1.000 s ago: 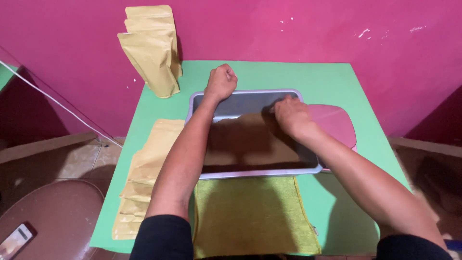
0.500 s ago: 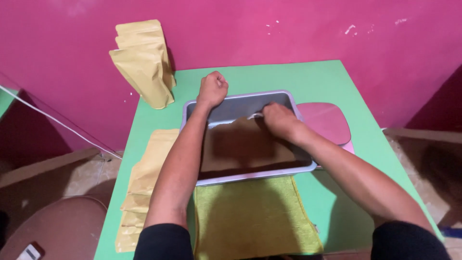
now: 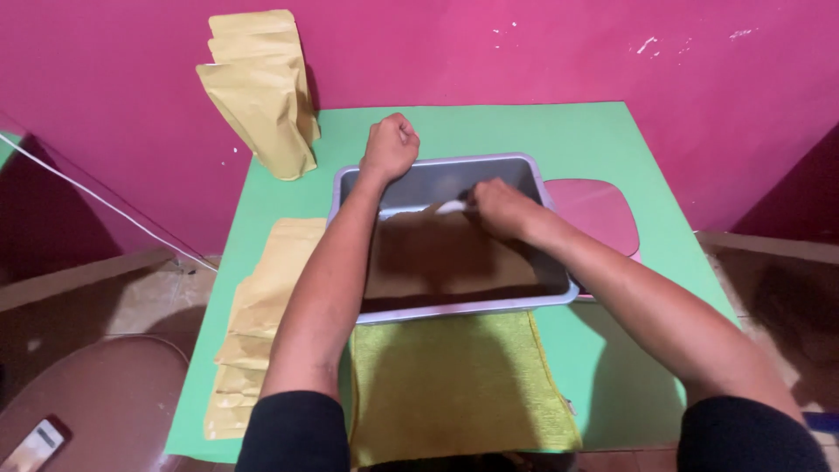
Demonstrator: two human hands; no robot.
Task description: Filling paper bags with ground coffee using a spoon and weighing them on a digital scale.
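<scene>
Tabletop (image 3: 603, 140) in green fills the middle of the view, set against a magenta wall (image 3: 524, 52). On it, near the centre, sits a grey rectangular tray (image 3: 437, 175) holding a layer of brown powder (image 3: 437, 258) spread over most of its floor, with the far strip of the floor bare. Just in front of the tray, touching its near rim, lies a yellow-green cloth (image 3: 454, 385) that reaches the near edge of the tabletop. Along the left side lies a row of flat tan paper pouches (image 3: 262, 297), overlapping one another. More tan pouches (image 3: 262, 87) stand upright at the far left corner, leaning on the wall. A pink lid (image 3: 599, 210) with rounded corners lies just beside the tray on the right, partly under its rim.

Left hand (image 3: 391, 147) is closed in a fist, resting at the tray's far left rim; what it grips, if anything, cannot be told. Right hand (image 3: 500, 208) is inside the tray over the powder, fingers curled around the handle of a small white scoop (image 3: 450, 207) whose tip points left and touches the powder's far edge.

At the lower left, off the tabletop, a phone (image 3: 35, 441) lies on a brown round seat (image 3: 114, 393).
</scene>
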